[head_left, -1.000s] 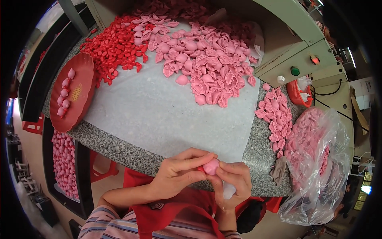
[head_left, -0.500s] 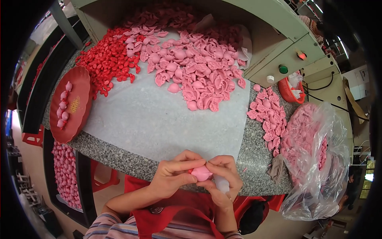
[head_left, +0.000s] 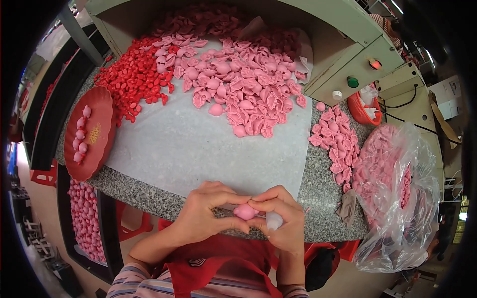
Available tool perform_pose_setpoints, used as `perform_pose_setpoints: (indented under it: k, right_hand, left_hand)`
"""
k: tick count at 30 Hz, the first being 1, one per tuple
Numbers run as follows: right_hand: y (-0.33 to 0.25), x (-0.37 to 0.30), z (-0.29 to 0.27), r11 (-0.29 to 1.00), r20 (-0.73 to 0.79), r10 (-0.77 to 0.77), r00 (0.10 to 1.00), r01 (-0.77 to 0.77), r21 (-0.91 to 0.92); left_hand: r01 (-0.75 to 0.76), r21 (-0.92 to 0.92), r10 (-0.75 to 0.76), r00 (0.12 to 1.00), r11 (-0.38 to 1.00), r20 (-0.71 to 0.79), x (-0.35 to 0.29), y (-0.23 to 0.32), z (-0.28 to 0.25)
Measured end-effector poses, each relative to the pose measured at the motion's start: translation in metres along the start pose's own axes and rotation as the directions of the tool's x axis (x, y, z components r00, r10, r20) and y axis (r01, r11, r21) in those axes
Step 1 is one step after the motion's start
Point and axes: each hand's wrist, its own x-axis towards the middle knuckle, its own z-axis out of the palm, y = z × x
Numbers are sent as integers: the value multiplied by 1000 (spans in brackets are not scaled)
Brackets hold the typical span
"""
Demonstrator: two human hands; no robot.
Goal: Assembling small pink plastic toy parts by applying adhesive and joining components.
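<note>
Near the table's front edge, a rounded pink plastic piece [head_left: 245, 211] with a pointed left end sits between my two hands. My right hand [head_left: 284, 213] pinches it at its right end with thumb and fingers. A small translucent squeeze bottle [head_left: 274, 220] is tucked in the same hand, its nozzle pointing down. My left hand [head_left: 203, 211] is around the piece, index finger above and thumb below, spread wider than the piece; any touch is hard to make out. Ahead lies a white sheet [head_left: 198, 154] with a heap of pink moulded shells [head_left: 248, 94].
Small red pieces [head_left: 136, 74] are heaped at the far left. A red scalloped plate [head_left: 102, 111] holds several pink balls with red bits. At right are loose pink shells [head_left: 335, 144], a clear plastic bag [head_left: 412, 198], a grey cloth [head_left: 346, 206] and a red basket [head_left: 354, 110].
The pink piece has moved slightly left and turned, its pointed end now toward the left. My left fingers have spread from their pinch, and the squeeze bottle shows more in my right hand.
</note>
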Motion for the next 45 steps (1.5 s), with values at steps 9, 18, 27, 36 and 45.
perform_pose_setpoints:
  k: [9,18,27,36,45]
  right_hand:
    - [-4,0,33,994,-258,109,960,-107,23]
    - [0,1,26,991,-184,-24,983,0,-130]
    - [4,4,28,1000,-148,1,989,-2,-11]
    - [-2,2,34,1000,-188,-14,982,9,-25]
    - [-7,3,32,993,-196,-39,980,16,-116]
  left_hand:
    - [117,-975,-245,956,-188,162,-1,-25,35]
    - [218,-888,-234,964,406,130,-4,-35,18]
    - [12,-871,-147,987,491,-69,-6,-33,23]
    - [15,-953,-228,972,303,-57,-10,-37,38]
    - [90,-996,-179,980,4,87,-10,-41,38]
